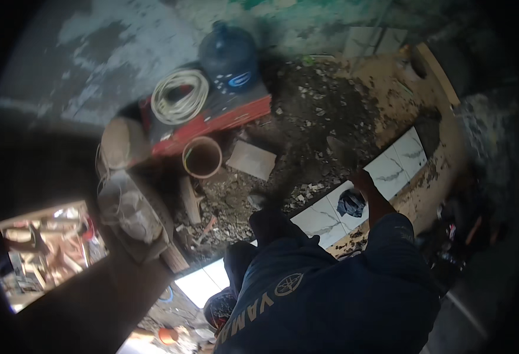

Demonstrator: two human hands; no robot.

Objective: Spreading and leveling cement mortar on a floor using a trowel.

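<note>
My right arm reaches forward over a row of white marbled tiles (386, 168). At its end my right hand (361, 179) is closed, seemingly around the handle of a trowel (339, 150) whose dark blade points at the soil; shadow blurs the grip. Just behind that hand, a crumpled dark cloth (351, 203) lies on one tile. Below it the tile row runs on past my knees, with more bright tiles (203, 286) at my left. My left hand does not show.
Dark rubble and soil (324, 106) lie beyond the tiles. A bucket (202, 157), a loose tile (251, 160) and a red-edged platform (236, 120) stand ahead left. The platform bears a water jug (228, 56) and a coiled hose (180, 96). A filled sack (131, 206) sits farther left.
</note>
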